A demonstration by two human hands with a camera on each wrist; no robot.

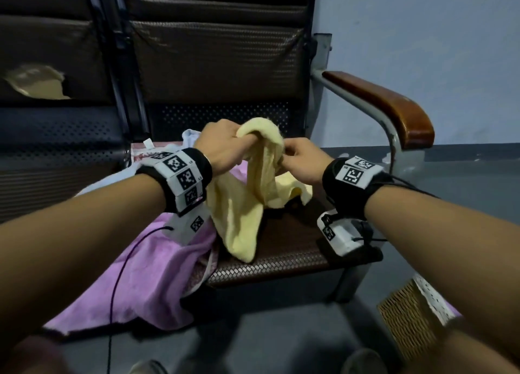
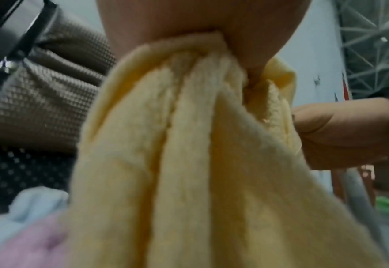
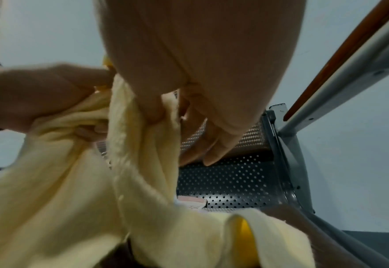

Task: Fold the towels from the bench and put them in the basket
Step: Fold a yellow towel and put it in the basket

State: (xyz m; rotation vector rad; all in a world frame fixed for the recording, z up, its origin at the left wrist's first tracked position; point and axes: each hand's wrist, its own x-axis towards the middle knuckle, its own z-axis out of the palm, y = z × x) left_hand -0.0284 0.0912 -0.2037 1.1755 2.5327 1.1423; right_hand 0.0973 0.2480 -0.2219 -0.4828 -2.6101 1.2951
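Observation:
A pale yellow towel [image 1: 247,202] hangs bunched above the brown woven bench seat [image 1: 287,241], its lower folds resting on the seat. My left hand [image 1: 222,146] grips the towel's top in a fist; in the left wrist view the yellow towel [image 2: 188,163] drops from that left hand [image 2: 200,23]. My right hand [image 1: 298,160] pinches an edge just to the right, thumb and forefinger on the cloth, as the right wrist view shows with the right hand [image 3: 165,108] on the yellow towel [image 3: 62,199]. A woven basket [image 1: 408,314] stands on the floor at the lower right.
A pink towel [image 1: 140,278] drapes over the seat's front left edge, with a light blue towel [image 1: 191,136] and a patterned one behind it. A wooden armrest [image 1: 388,106] on a grey metal frame bounds the seat on the right. Grey floor lies below.

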